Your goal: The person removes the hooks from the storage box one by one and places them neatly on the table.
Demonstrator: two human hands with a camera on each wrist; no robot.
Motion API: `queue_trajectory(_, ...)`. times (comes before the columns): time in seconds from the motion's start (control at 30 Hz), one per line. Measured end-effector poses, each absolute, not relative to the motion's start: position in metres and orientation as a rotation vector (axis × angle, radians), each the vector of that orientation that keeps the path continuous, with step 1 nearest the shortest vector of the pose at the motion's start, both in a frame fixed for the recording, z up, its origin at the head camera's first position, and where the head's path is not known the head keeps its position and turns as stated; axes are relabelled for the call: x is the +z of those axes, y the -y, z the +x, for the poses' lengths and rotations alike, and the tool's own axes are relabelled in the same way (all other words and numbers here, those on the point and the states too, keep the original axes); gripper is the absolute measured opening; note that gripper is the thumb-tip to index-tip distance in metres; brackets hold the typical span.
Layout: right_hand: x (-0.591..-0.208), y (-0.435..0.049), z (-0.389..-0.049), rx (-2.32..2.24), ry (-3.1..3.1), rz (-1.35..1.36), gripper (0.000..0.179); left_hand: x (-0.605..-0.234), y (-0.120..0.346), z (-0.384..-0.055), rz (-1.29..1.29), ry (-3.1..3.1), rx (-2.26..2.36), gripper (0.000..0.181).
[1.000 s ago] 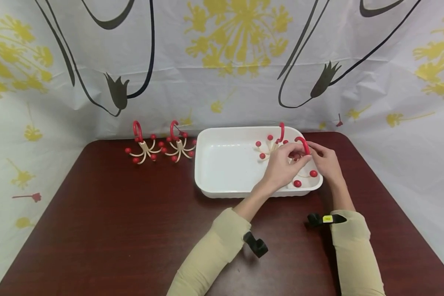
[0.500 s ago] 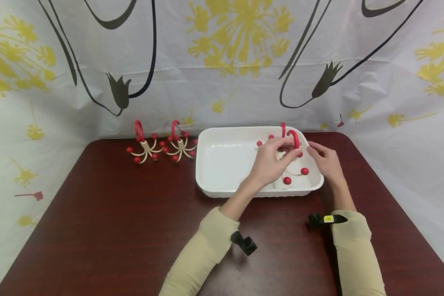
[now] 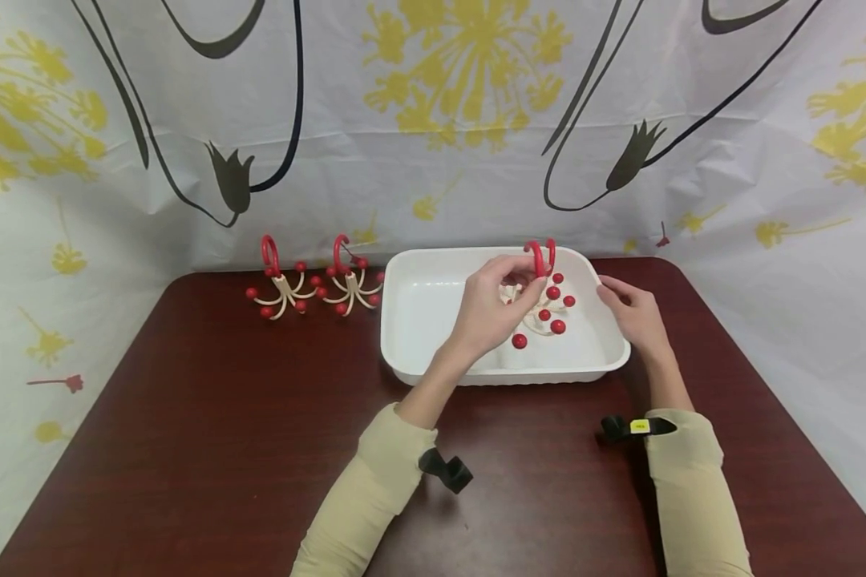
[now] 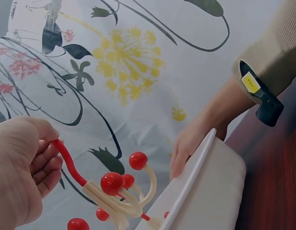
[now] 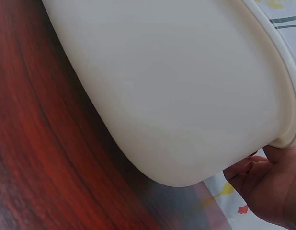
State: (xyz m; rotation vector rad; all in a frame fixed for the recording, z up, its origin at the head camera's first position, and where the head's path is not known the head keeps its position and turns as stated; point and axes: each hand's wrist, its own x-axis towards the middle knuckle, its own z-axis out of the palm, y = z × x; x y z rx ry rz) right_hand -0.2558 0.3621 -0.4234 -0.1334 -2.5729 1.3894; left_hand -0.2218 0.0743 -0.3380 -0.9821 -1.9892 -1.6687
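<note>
A white cloth [image 3: 332, 144] printed with yellow flower heads and dark stems hangs behind the white rectangular tray [image 3: 433, 320] and to both sides of it. The dark red-brown wood-grain table [image 3: 188, 417] spreads under the tray, in front of it and to its left. The tray has rounded corners and a lipped rim.

The beige left sleeve [image 3: 364, 497] and right sleeve [image 3: 693, 489] are in front of the tray. The left hand [image 3: 491, 308] is above the tray, pinching the red hook of 1 hanger between thumb and fingers. The right hand [image 3: 638, 316] is narrow, gripping the rim at the tray's right end.

The held hanger [image 4: 109, 199] leans over the tray, its curved cream arms tipped with red balls. A 2nd hanger [image 3: 552, 250] is in the tray's right half, partly hidden; where the balls overlap, I cannot tell whose they are. 2 more multi-arm hangers [image 3: 284, 290] sit left of the tray, 1 just beside it.

2 black wrist straps [image 3: 447, 471] show in front of the tray, the right 1 bearing a yellow label [image 3: 640, 426].
</note>
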Motion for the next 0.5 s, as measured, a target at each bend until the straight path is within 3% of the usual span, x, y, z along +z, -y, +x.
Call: queue_trajectory(0.5, -0.423, -0.362, -0.255, 1.367, 2.592, -0.125, 0.053, -0.328, -0.027, -0.226, -0.916, 1.964, -1.618, 0.017)
